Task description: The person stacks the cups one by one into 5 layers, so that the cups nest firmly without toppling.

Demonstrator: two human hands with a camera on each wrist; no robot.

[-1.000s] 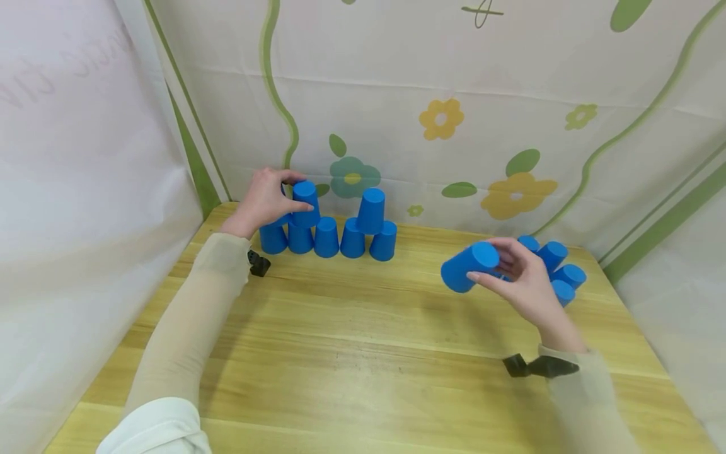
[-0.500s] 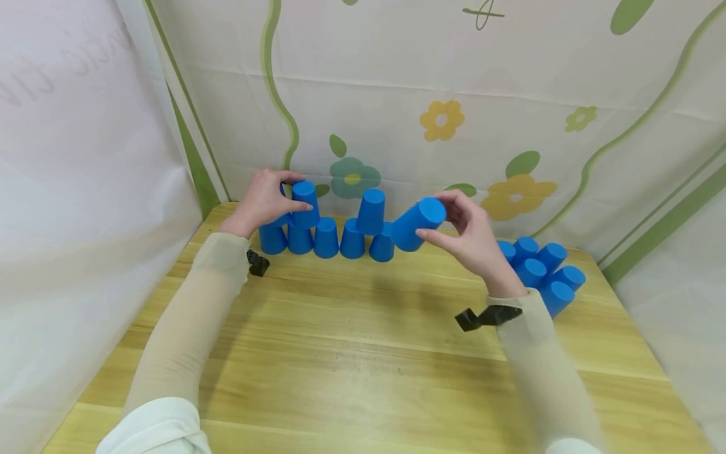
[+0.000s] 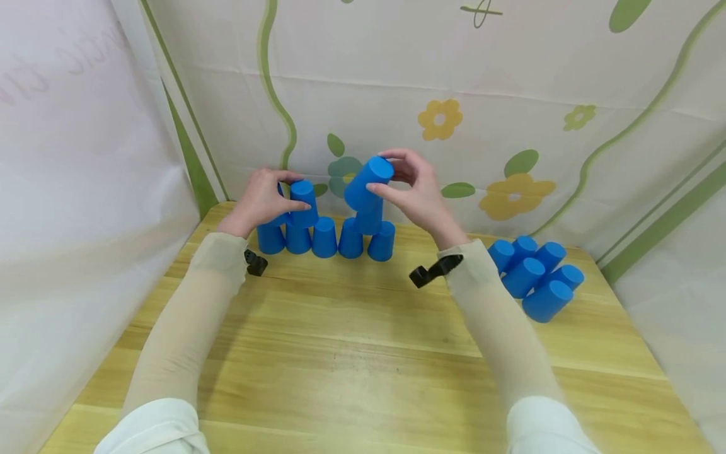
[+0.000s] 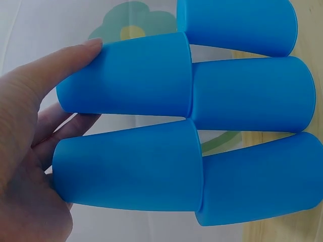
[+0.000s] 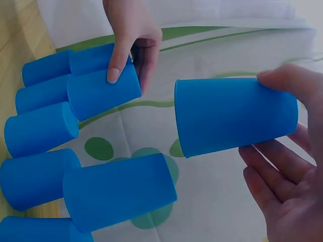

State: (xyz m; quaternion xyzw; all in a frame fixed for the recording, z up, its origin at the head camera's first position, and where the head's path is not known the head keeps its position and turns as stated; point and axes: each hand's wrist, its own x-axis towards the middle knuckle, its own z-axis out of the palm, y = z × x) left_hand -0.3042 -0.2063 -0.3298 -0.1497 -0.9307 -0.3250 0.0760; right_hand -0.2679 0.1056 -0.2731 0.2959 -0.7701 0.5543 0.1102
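Observation:
Upside-down blue cups form a bottom row (image 3: 324, 238) at the back of the table. My left hand (image 3: 262, 200) pinches a second-level cup (image 3: 304, 205) between thumb and fingers, and that cup rests on the row. Another second-level cup (image 4: 127, 166) stands beside it, partly behind the hand in the head view. Farther right along the row sits a third second-level cup (image 3: 370, 219), with a gap between. My right hand (image 3: 416, 189) holds a tilted blue cup (image 3: 365, 184) by its narrow end. The right wrist view shows this cup (image 5: 234, 116) apart from the stack.
A cluster of several upside-down blue cups (image 3: 524, 277) stands at the right of the wooden table (image 3: 351, 353). Behind the row hangs a white curtain (image 3: 363, 94) with printed flowers, and another white sheet (image 3: 85, 189) borders the left side.
My right hand has carried its cup leftward and up, from near the right cluster to over the right second-level cup. The left hand stays on its cup.

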